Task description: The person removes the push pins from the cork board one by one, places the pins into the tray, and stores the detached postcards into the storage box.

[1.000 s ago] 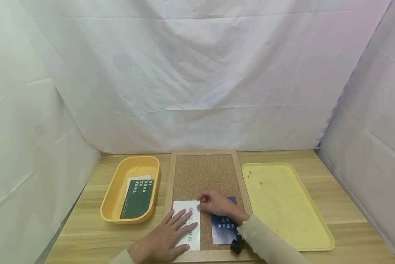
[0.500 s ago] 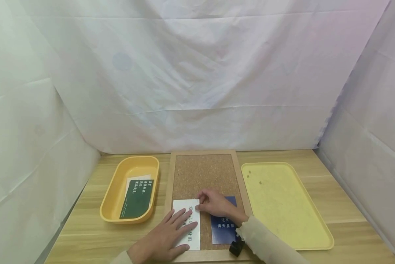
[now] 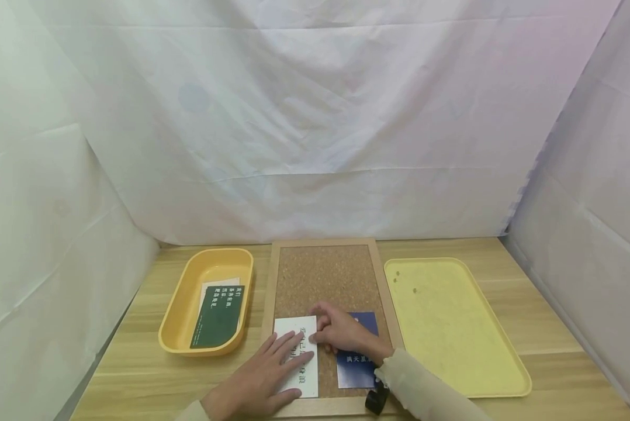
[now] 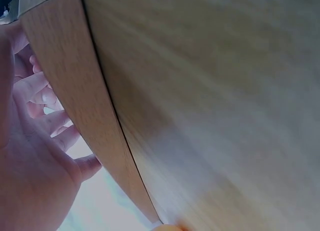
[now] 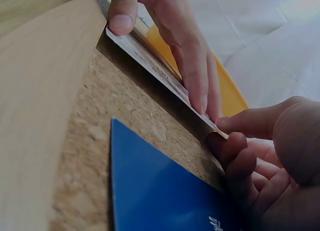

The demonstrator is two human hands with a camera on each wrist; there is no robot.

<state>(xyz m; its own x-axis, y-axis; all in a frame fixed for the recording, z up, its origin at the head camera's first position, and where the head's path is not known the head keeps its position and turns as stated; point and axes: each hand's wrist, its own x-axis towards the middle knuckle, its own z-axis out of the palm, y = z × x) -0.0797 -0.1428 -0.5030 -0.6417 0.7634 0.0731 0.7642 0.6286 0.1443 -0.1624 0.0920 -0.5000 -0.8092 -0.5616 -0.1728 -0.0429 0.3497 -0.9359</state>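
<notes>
In the head view a white card (image 3: pixel 288 323) with dark printed characters lies on the near left of a framed corkboard (image 3: pixel 322 275). My left hand (image 3: pixel 262 377) rests on this card with its fingers spread, covering part of the print. At the card's right edge, my right hand (image 3: pixel 343 333) pinches it. The right wrist view shows the right thumb above the edge and curled fingers (image 5: pixel 235 146) beneath, with that edge lifted off the cork. A blue card (image 3: pixel 353 374) with white characters lies on the board under my right wrist, partly hidden.
An orange-yellow tub (image 3: pixel 174 316) on the left contains a green card (image 3: pixel 219 318) over a paler one. To the right is a flat yellow tray (image 3: pixel 459 339) with several tiny pieces near its far left corner. White cloth (image 3: pixel 320 128) hangs behind the wooden table (image 3: pixel 120 362).
My right hand has shifted slightly down and left along the white card's right edge, its thumb now lower on that edge. The left hand stays in place on the card.
</notes>
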